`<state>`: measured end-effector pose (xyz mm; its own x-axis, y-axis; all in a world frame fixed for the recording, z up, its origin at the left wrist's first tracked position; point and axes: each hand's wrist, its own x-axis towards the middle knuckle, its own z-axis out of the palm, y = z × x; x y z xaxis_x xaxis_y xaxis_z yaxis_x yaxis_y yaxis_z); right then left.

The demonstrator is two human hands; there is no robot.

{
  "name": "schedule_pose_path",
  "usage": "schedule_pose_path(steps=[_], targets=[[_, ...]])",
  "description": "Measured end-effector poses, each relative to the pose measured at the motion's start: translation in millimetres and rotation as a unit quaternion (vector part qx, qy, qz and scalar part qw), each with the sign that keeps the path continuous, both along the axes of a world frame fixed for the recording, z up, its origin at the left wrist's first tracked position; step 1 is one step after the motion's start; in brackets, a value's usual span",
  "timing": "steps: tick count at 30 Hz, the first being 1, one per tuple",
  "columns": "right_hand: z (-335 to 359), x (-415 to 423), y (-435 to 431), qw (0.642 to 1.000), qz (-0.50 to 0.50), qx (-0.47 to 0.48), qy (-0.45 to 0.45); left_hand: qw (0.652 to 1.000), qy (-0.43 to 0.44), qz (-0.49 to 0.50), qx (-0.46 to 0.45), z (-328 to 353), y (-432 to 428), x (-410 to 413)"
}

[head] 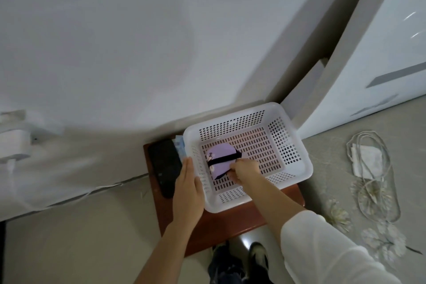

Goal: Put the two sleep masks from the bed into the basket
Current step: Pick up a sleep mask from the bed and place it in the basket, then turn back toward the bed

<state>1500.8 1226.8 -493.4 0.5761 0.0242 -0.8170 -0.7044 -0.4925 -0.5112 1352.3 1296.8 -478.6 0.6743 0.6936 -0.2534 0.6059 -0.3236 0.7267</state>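
A white perforated plastic basket point(285, 145) stands on a small reddish-brown stool point(230, 221) beside the bed point(115, 53). Inside it, at the left of the floor, lies a purple sleep mask point(219, 157) with a black strap across it. My right hand point(244, 169) reaches into the basket, its fingers closed on the mask's near right edge. Flat against the basket's left outer wall rests my left hand point(187, 191), fingers straight and together, holding nothing. I see only one mask; the bed's white sheet shows none.
A black phone-like slab point(164, 166) lies on the stool left of the basket, a blue packet point(179, 145) behind it. A white charger with coiled cable point(366, 159) lies on the floor at right. A white cabinet point(380, 53) stands behind. My shoes point(258, 258) are below the stool.
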Motion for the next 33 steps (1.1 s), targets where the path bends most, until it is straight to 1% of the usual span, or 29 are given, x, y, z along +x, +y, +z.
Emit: schedule_pose_path(steps=[2,4,10,11,13,16,18,21,23,25,28,31,33], targets=[[-40,-11,24,0.998,0.029,-0.043,0.023,0.999,0.042,0.028,-0.019,-31,16,-7],[-41,-15,20,0.996,0.046,-0.069,0.036,0.999,0.041,0.023,-0.018,-32,14,-10],[-34,-13,18,0.996,0.065,-0.057,0.029,0.998,0.048,0.024,-0.017,-39,18,-10],[-31,-13,17,0.995,0.078,-0.058,0.020,0.998,0.050,0.021,-0.012,-39,19,-10],[-23,-12,14,0.989,0.138,-0.051,-0.021,0.998,0.061,0.015,-0.002,-35,21,-11],[-1,-12,-6,0.970,0.224,-0.034,-0.087,0.994,0.111,0.006,0.016,-30,19,-9],[12,-13,-25,0.963,0.241,-0.025,-0.119,0.988,0.151,0.005,0.038,-22,12,-5],[30,-12,-63,0.959,0.237,-0.024,-0.150,0.987,0.151,-0.007,0.052,-4,-6,13],[46,-11,-98,0.959,0.232,-0.044,-0.159,0.987,0.141,-0.057,0.051,8,-24,28],[62,-11,-140,0.957,0.218,-0.071,-0.180,0.979,0.140,-0.133,0.058,19,-49,44],[83,-17,-214,0.954,0.195,-0.123,-0.190,0.955,0.141,-0.244,0.088,37,-103,66],[97,-29,-295,0.952,0.175,-0.177,-0.180,0.935,0.117,-0.328,0.070,55,-172,85],[106,-44,-349,0.947,0.149,-0.219,-0.181,0.913,0.117,-0.385,0.065,65,-224,90]])
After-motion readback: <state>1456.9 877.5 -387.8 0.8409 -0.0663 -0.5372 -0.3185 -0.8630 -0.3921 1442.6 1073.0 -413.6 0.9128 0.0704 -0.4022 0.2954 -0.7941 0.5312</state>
